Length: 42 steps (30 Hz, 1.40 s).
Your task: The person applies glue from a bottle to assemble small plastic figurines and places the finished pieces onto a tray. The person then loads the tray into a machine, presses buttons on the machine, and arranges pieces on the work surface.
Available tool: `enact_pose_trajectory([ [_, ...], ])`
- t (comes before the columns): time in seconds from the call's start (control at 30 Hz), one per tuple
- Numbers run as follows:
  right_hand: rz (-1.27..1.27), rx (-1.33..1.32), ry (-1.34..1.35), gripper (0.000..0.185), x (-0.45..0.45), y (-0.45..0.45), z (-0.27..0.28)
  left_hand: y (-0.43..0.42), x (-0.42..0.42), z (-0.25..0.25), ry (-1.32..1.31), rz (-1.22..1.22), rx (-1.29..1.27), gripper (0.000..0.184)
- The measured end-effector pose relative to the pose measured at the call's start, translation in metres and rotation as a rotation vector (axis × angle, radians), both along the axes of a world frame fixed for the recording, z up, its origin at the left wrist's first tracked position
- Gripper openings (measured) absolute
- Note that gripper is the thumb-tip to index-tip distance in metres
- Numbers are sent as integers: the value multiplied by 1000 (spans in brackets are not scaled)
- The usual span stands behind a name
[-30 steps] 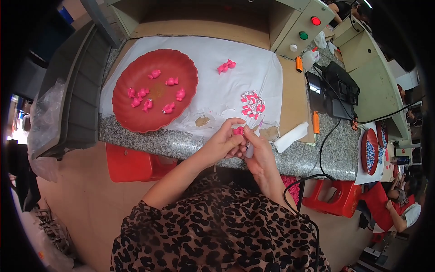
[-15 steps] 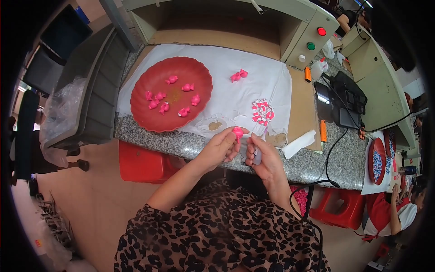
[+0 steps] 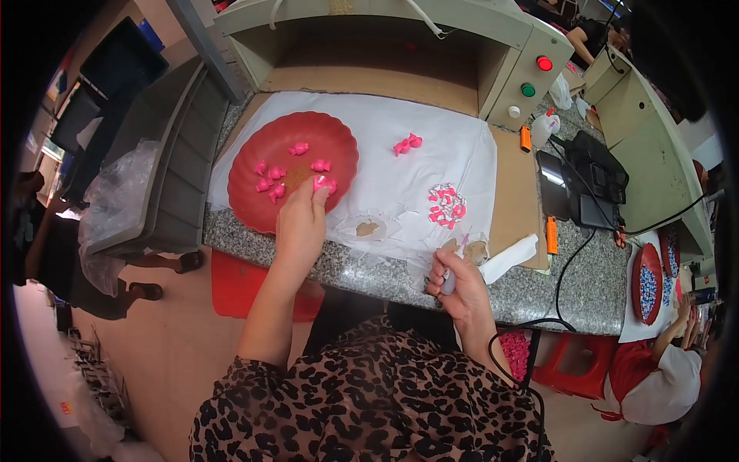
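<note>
One pink piece (image 3: pixel 326 184) has just travelled to the dish (image 3: pixel 248 206), putting it among others at 4 o'clock, narrowly pinched by the left hand (image 3: pixel 299 231), while the right hand (image 3: pixel 471 299) stays curled snugly round a small bottle (image 3: pixel 448 283).

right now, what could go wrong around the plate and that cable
The left hand reaches in among loose pink pieces on the red plate, so it might nudge some out of place. The black cable loops over the counter's front edge by the right forearm, so it could snag if that arm moves.
</note>
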State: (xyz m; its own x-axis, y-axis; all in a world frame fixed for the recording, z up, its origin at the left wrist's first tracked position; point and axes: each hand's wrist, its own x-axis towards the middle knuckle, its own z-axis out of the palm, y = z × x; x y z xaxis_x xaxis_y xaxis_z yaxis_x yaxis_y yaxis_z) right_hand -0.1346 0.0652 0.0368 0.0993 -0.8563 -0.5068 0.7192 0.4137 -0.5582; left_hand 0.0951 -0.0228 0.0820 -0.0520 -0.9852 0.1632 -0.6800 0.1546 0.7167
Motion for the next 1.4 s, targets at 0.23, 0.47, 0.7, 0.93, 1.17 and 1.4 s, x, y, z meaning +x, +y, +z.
enact_pose_trajectory([
  [0.23,12,-8,-29,10,-2,1,0,-16,-24,5,-419,204,-249,32],
  [0.47,-1,-48,-14,17,2,5,3,-77,-111,-30,-142,-156,-335,21],
  [0.7,27,-170,26,17,-3,5,8,-100,-118,-54,-274,-27,-171,21],
  [0.93,-16,-324,155,25,-12,-3,2,-35,-81,-41,84,-242,132,21],
  [1.17,-67,-298,36,22,8,-18,15,31,-68,-48,986,-545,737,20],
  [1.4,-117,-274,-14,19,9,-19,5,23,-67,-52,940,-551,683,23],
])
